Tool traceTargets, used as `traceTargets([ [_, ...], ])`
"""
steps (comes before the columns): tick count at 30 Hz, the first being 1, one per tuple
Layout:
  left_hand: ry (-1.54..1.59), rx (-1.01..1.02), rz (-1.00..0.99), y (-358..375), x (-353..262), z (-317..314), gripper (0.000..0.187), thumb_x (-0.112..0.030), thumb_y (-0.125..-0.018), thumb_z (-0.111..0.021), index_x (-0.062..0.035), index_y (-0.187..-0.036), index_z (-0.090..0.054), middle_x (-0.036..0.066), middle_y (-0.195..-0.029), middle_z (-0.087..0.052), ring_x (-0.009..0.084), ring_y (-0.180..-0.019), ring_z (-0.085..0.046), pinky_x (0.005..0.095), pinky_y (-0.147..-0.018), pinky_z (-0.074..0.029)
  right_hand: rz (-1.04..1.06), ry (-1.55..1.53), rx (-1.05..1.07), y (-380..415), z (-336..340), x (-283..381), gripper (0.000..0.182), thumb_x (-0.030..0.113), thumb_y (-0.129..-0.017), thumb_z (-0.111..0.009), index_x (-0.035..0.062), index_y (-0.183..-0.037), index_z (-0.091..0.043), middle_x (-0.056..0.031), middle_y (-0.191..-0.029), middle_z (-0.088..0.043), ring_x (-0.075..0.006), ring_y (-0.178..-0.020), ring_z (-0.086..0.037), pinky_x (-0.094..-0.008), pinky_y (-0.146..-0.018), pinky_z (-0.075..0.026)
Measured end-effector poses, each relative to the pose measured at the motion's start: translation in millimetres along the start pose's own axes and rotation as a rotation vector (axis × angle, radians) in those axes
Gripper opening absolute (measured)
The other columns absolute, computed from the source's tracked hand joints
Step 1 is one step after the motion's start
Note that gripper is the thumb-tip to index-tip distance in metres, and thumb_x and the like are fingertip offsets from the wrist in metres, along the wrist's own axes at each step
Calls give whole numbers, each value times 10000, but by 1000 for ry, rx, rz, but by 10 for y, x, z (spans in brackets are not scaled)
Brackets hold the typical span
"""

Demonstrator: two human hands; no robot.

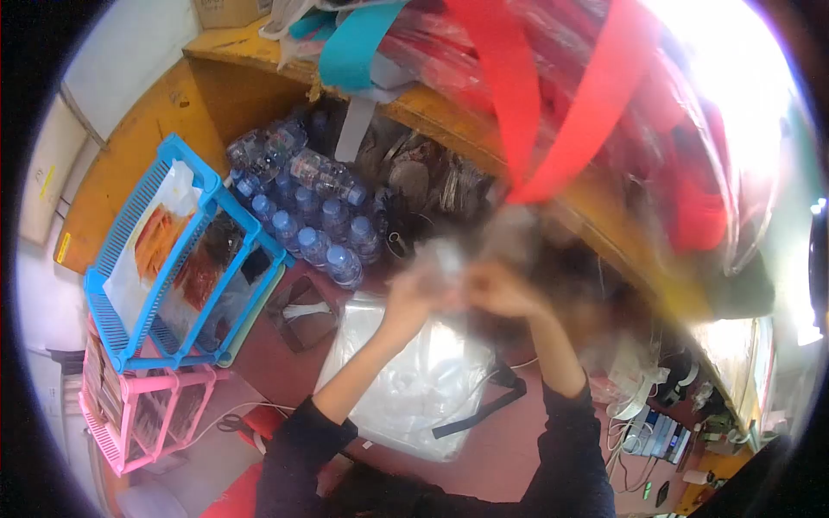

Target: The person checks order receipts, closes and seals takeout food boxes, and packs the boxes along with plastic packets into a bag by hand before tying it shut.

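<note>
My left hand [413, 292] and my right hand [501, 289] are raised close together over the far edge of the red table [492, 466]. Both look closed, with fingertips meeting around a small whitish thing [449, 257] that is too blurred to name. Below my forearms lies a stack of clear plastic bags [363, 345], shiny and flat. A black strap [484, 410] crosses the right side of the stack.
Capped water bottles [311, 246] stand beyond my hands, at left. A blue plastic rack [164, 354] and a pink rack [129, 423] are on the left. Red straps [574, 138] hang from the wooden shelf [432, 108]. Scissors [230, 423] lie at lower left, cables at right.
</note>
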State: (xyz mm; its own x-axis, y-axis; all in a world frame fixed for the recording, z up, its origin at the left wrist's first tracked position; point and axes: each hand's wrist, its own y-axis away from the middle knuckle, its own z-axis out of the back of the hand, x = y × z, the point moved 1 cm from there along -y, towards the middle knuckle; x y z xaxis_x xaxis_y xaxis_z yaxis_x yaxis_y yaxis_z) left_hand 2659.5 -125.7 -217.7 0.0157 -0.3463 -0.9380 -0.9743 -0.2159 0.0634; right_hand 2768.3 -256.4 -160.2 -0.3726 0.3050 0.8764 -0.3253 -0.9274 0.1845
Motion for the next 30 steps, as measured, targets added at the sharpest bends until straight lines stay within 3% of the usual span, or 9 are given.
traceTargets([
  [1, -166, -40, 7, 8, 111, 70, 244, -71, -743, -633, -3, -968, -567, 76, -937, -581, 151, -824, -569, 298, -727, -493, 69, 15, 12, -119, 78, -149, 164, 118, -768, -573, 2, -883, -569, -74, -771, -608, -167, -712, -569, -300, -700, -457],
  [2, -264, -143, -272, 14, 281, 175, 143, -80, -726, -658, -6, -835, -605, 54, -815, -601, 124, -682, -572, 256, -657, -490, 72, 47, -7, -258, 250, -309, 165, 118, -767, -573, 2, -884, -569, -74, -771, -608, -167, -712, -569, -300, -698, -457],
  [3, -262, -155, -270, 94, 251, 205, 143, -80, -726, -658, -6, -835, -605, 54, -815, -601, 124, -682, -572, 256, -657, -490, 13, 124, -96, -408, 508, -499, 165, 119, -767, -574, 3, -885, -569, -74, -771, -607, -167, -711, -568, -299, -697, -457],
  [5, -107, -234, 16, 271, 160, 247, 182, -100, -734, -637, -37, -905, -628, 37, -781, -618, 92, -676, -557, 218, -557, -439, -170, 409, -343, -672, 1044, -924, 167, 119, -767, -575, 3, -886, -568, -73, -772, -606, -167, -710, -568, -299, -695, -456],
  [9, -330, -243, -102, 478, 286, 376, 147, -90, -727, -646, -26, -857, -619, 22, -736, -599, 88, -655, -542, 216, -547, -435, -526, 780, -531, -889, 1428, -1743, 169, 121, -767, -576, 5, -890, -567, -73, -772, -605, -167, -709, -568, -298, -690, -456],
  [11, -309, -171, 115, 566, 277, 394, 106, -81, -726, -643, -16, -795, -595, 8, -711, -574, 79, -628, -522, 221, -539, -431, -576, 793, -553, -904, 1338, -1905, 171, 121, -766, -577, 5, -891, -566, -72, -773, -604, -167, -708, -568, -297, -688, -455],
  [12, -189, -191, 152, 612, 282, 412, 92, -68, -723, -640, -10, -736, -569, 0, -686, -558, 70, -618, -508, 218, -530, -425, -580, 789, -563, -910, 1299, -1931, 171, 122, -766, -578, 6, -892, -566, -72, -773, -603, -167, -707, -568, -297, -687, -455],
  [21, -178, -360, 133, 1003, -24, 653, 81, -57, -708, -626, -14, -733, -562, -25, -679, -524, 60, -643, -475, 204, -590, -377, -542, 745, -630, -966, 1333, -1863, 178, 125, -765, -581, 9, -899, -563, -70, -774, -600, -166, -703, -567, -295, -676, -453],
  [30, -246, -291, 119, 1152, -42, 576, 106, -63, -707, -626, -18, -780, -565, -14, -704, -532, 67, -679, -473, 203, -602, -374, -500, 736, -635, -1100, 1248, -1802, 185, 128, -764, -585, 12, -906, -561, -69, -776, -596, -165, -698, -566, -293, -666, -451],
])
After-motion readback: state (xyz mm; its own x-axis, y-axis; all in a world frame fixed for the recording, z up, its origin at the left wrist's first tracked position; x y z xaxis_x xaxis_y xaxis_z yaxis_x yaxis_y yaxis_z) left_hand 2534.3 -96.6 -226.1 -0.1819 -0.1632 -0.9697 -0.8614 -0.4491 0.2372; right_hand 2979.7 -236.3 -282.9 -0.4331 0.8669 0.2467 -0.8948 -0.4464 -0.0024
